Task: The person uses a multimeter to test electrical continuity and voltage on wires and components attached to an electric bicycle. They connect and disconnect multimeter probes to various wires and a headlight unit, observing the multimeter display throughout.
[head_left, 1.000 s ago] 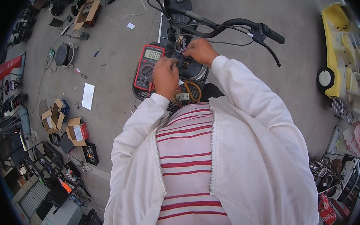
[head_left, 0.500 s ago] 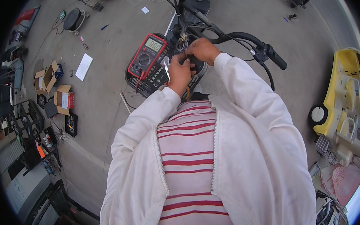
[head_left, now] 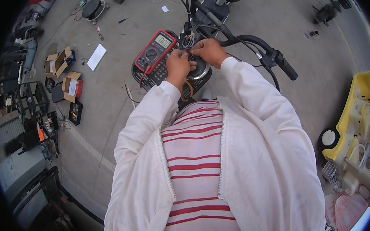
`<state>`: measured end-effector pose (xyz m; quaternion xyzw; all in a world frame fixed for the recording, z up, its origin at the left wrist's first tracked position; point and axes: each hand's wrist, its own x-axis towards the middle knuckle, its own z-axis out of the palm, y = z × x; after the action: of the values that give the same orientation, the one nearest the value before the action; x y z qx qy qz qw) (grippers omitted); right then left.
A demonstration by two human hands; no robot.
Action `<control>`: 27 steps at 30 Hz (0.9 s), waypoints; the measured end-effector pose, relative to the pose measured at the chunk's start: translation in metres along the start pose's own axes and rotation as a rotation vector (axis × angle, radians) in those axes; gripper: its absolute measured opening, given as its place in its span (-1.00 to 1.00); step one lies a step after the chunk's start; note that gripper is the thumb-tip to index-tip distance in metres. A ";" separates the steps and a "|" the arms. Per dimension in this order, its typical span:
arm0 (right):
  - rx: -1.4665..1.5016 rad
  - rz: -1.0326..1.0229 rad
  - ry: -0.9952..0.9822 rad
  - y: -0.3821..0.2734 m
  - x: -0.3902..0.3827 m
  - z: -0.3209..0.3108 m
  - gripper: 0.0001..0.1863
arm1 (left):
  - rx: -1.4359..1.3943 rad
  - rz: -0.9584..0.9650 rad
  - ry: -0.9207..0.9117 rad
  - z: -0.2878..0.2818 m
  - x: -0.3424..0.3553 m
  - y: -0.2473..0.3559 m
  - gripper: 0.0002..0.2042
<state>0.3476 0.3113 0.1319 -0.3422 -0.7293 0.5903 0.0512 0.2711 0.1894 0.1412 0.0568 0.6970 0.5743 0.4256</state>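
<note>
My left hand (head_left: 179,65) is closed, fingertips pinched beside my right hand (head_left: 207,52), which is also pinched; what they hold is too small to make out. Both are just below a coiled bundle of thin wires (head_left: 188,39) on the bike's handlebar stem. A round black headlamp (head_left: 198,69) with a shiny rim lies under my hands. Left of them a red multimeter (head_left: 154,51) with a lit display and a red lead rests on a black slotted basket (head_left: 162,73). Black handlebars (head_left: 254,40) with cables arch above.
A yellow ride-on car (head_left: 346,115) stands at right. At left lie open cardboard boxes (head_left: 61,64), a white sheet (head_left: 96,57), a round stool (head_left: 91,9), a screwdriver (head_left: 123,20) and cluttered equipment. A dark wheeled object (head_left: 325,13) is at top right.
My left hand has moved up from beside the multimeter's lower part to my right hand, with fingers pinched. The whole view has shifted, bringing more of the yellow car into sight.
</note>
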 end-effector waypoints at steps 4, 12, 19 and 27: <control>-0.185 -0.160 0.055 -0.002 -0.005 -0.003 -0.80 | -0.048 -0.019 0.051 0.000 0.006 0.001 -0.86; -0.336 -0.266 0.119 0.003 -0.009 -0.006 -0.81 | -0.038 0.115 0.043 0.015 0.005 -0.014 -0.84; -0.312 -0.212 0.093 0.003 -0.011 -0.010 -0.80 | -0.024 0.110 0.110 0.024 0.017 -0.014 -0.84; -0.419 -0.433 0.369 -0.027 -0.025 -0.005 -0.61 | 0.042 0.309 0.198 0.014 0.039 -0.037 -0.88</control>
<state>0.3566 0.2993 0.1657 -0.2837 -0.8686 0.3314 0.2348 0.2713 0.2099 0.0892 0.1152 0.7305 0.6207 0.2605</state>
